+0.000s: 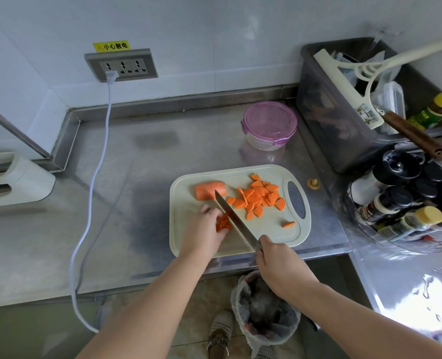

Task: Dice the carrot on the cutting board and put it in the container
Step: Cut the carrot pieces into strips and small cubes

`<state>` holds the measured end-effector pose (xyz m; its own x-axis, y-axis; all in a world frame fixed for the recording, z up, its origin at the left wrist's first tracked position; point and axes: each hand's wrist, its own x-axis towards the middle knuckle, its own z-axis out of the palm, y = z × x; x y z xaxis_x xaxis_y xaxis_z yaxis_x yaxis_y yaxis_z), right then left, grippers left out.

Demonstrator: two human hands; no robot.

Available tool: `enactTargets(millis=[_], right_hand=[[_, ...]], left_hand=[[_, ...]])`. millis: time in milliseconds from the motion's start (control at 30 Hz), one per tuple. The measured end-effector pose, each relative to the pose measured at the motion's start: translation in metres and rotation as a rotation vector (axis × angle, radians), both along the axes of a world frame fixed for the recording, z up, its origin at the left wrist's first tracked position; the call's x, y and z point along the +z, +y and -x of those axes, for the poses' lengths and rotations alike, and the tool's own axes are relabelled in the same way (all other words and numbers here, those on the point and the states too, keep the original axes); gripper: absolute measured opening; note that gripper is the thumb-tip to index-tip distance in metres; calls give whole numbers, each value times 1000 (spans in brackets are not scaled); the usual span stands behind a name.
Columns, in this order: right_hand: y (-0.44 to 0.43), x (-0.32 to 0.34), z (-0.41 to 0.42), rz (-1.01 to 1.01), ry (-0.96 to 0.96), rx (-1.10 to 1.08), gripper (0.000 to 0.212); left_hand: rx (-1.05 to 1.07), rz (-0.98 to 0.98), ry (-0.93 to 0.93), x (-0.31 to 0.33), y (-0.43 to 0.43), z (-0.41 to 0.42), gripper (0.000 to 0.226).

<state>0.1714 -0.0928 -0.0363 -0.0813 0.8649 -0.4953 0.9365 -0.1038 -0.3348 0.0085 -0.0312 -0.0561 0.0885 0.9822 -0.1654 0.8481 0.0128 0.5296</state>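
Note:
A pale cutting board (269, 229) lies on the steel counter. An uncut carrot chunk (206, 189) rests at its far left. A pile of cut carrot pieces (260, 196) covers the far right, and one stray piece (288, 224) lies nearer the handle hole. My left hand (203, 233) holds down a small cluster of carrot pieces (223, 224). My right hand (279, 265) grips the handle of a knife (234, 216), whose blade lies right beside those pieces. A round container (269, 125) with a purple lid stands shut behind the board.
A dark bin (344, 141) of utensils and a rack of spice jars (406, 203) crowd the right side. A white cable (95, 182) runs from the wall socket over the counter's left. A lined waste bin (264, 314) stands on the floor below the edge.

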Motion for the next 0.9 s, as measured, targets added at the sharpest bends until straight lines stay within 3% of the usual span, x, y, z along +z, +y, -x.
enactTargets(millis=[500,767,900], right_hand=[[0,4,-2,-10,6,-38,14],[-3,4,2,20,35,-56,17],[-4,4,5,31,-22,25,23]], left_hand=[[64,22,81,6,-2,1,31],[147,66,9,4,-4,1,38],[118,64,43,6,-5,-1,35]])
